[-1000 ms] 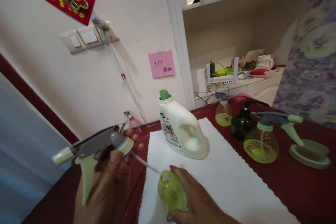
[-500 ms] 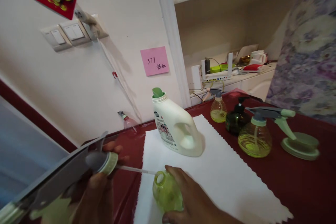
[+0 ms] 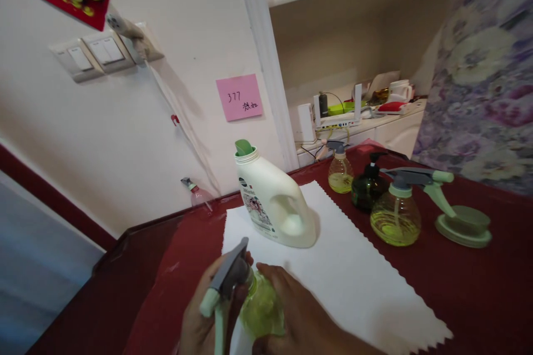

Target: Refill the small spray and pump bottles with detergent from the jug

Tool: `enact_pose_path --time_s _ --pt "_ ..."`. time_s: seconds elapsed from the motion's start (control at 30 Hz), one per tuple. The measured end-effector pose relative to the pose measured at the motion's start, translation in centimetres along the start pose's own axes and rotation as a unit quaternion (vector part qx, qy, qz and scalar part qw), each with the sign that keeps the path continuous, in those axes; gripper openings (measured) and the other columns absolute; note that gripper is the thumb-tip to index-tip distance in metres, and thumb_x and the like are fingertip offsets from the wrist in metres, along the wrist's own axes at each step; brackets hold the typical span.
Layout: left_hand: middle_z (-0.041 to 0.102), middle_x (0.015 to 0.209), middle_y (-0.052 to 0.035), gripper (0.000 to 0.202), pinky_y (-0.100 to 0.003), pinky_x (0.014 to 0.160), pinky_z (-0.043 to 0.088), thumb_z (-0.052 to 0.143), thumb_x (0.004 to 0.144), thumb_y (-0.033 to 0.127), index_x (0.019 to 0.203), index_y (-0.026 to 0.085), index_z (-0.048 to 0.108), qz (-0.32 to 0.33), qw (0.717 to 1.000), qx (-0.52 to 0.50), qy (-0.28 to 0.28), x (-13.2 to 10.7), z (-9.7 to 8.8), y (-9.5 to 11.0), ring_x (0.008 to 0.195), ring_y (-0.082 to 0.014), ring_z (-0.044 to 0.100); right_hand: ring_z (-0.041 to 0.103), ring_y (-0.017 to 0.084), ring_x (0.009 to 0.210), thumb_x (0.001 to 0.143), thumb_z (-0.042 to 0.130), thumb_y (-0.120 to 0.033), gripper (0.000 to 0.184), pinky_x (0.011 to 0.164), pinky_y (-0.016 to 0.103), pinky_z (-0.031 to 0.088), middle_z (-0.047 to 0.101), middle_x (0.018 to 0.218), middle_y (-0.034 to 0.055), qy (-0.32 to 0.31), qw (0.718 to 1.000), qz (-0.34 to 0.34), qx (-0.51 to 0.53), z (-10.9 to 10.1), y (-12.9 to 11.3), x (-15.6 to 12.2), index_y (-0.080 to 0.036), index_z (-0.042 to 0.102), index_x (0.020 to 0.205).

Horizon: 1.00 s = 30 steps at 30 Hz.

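Note:
My left hand (image 3: 202,310) is closed around a grey and pale green spray head (image 3: 229,277), which sits at the mouth of a small yellow-green bottle (image 3: 262,308). Whether it is screwed tight I cannot tell. My right hand (image 3: 302,310) wraps the bottle's right side, thumb low in front and fingers behind. The bottle is tilted, its neck toward the left hand. Behind both hands, a large cream detergent jug (image 3: 272,199) with a green spout stands upright on a white sheet (image 3: 353,266).
On the red tabletop (image 3: 449,288) to the right stand a yellow spray bottle (image 3: 395,216), a dark pump bottle (image 3: 370,186), a smaller spray bottle (image 3: 340,172) and a pale green round object (image 3: 464,227). A pink spray bottle (image 3: 201,197) is by the wall.
My left hand has moved right, bringing the spray head to the bottle's mouth; its tube, outside before, is now out of sight. My right hand still holds the bottle.

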<state>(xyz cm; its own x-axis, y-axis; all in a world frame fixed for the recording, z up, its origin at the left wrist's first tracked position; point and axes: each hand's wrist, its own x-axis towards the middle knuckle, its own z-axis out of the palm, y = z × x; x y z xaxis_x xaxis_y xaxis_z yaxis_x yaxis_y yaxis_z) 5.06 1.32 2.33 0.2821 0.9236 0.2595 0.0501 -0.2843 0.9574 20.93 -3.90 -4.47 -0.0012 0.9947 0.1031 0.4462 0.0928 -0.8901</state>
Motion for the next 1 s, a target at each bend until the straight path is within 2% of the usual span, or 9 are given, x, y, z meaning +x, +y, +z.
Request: enact_pose_path --time_s 0.07,0.17,0.3,0.4,0.6,0.73,0.83,0.93,1.0 --pt "0.078 0.111 -0.0111 0.053 -0.038 0.078 0.065 0.085 0.073 0.046 0.119 0.022 0.074 -0.020 0.998 0.008 -0.051 0.1 0.1 -1.2 0.096 -0.0346 0.075 0.049 0.035 0.136 0.050 0.092 -0.029 0.115 0.117 0.051 0.035 0.053 0.148 0.0156 0.007 1.000 -0.023 0.009 0.0 0.1 0.0 -0.021 0.039 0.151" --pt "0.076 0.122 -0.0104 0.056 -0.040 0.086 0.065 0.080 0.078 0.045 0.130 0.025 0.069 -0.025 0.995 0.019 -0.090 0.2 -0.5 -3.0 0.103 -0.0355 0.075 0.051 0.035 0.133 0.049 0.093 -0.028 0.113 0.114 0.050 0.039 0.055 0.145 0.0157 0.014 0.999 -0.030 0.022 -0.1 0.0 0.0 -0.020 0.041 0.150" --pt "0.077 0.120 -0.0084 0.060 -0.038 0.097 0.060 0.087 0.071 0.039 0.127 0.026 0.071 -0.017 0.998 0.028 -0.046 0.0 -1.4 -5.4 0.111 -0.0360 0.072 0.053 0.035 0.130 0.048 0.092 -0.027 0.112 0.112 0.049 0.041 0.057 0.143 0.0152 0.021 0.999 -0.036 0.024 -0.1 0.1 0.1 -0.019 0.043 0.148" --pt "0.077 0.121 -0.0080 0.056 -0.040 0.096 0.060 0.086 0.070 0.043 0.122 0.025 0.074 -0.027 1.000 -0.010 -0.011 -0.3 -1.4 -6.3 0.112 -0.0370 0.071 0.052 0.034 0.131 0.049 0.092 -0.031 0.112 0.112 0.049 0.041 0.056 0.144 0.0141 0.017 0.999 -0.030 0.019 0.0 0.2 0.0 -0.020 0.042 0.149" --pt "0.080 0.113 -0.0090 0.051 -0.045 0.089 0.064 0.083 0.071 0.051 0.114 0.026 0.078 -0.098 0.992 -0.075 -0.009 -0.9 -0.2 -5.2 0.114 -0.0411 0.069 0.052 0.032 0.132 0.051 0.089 -0.027 0.107 0.114 0.049 0.039 0.055 0.145 0.0144 0.006 1.000 -0.022 0.012 -0.3 0.0 -0.1 -0.017 0.043 0.148" --pt "0.077 0.120 -0.0082 0.048 -0.047 0.086 0.064 0.079 0.074 0.054 0.115 0.029 0.076 -0.084 0.993 -0.082 0.015 -1.5 0.9 -4.5 0.115 -0.0414 0.069 0.051 0.032 0.132 0.051 0.089 -0.026 0.108 0.113 0.048 0.040 0.054 0.145 0.0149 0.016 0.999 -0.025 0.014 -0.3 -0.2 0.0 -0.018 0.043 0.148" --pt "0.079 0.114 -0.0094 0.051 -0.047 0.089 0.062 0.079 0.074 0.053 0.118 0.027 0.075 -0.071 0.995 -0.060 0.035 -1.7 1.3 -4.5 0.117 -0.0414 0.067 0.052 0.032 0.132 0.052 0.090 -0.029 0.107 0.114 0.048 0.039 0.055 0.144 0.0156 0.013 0.999 -0.028 0.023 -0.1 -0.2 -0.3 -0.017 0.043 0.147" --pt "0.080 0.107 -0.0110 0.053 -0.047 0.089 0.062 0.075 0.076 0.060 0.118 0.028 0.076 -0.072 0.996 -0.043 0.035 -1.5 1.4 -4.4 0.116 -0.0413 0.068 0.038 0.034 0.143 0.060 0.087 -0.041 0.112 0.119 0.051 0.032 0.041 0.155 0.0196 0.018 0.999 0.003 0.032 -0.5 -0.5 -1.1 -0.013 0.032 0.153" --pt "0.079 0.112 -0.0104 0.054 -0.047 0.087 0.062 0.073 0.076 0.062 0.118 0.028 0.075 -0.066 0.996 -0.047 0.019 -1.2 1.4 -4.3 0.112 -0.0408 0.070 0.026 0.030 0.151 0.077 0.076 -0.048 0.101 0.123 0.050 0.026 0.027 0.164 0.0175 0.064 0.997 -0.025 0.020 -1.5 -1.4 -1.5 -0.014 0.024 0.157"
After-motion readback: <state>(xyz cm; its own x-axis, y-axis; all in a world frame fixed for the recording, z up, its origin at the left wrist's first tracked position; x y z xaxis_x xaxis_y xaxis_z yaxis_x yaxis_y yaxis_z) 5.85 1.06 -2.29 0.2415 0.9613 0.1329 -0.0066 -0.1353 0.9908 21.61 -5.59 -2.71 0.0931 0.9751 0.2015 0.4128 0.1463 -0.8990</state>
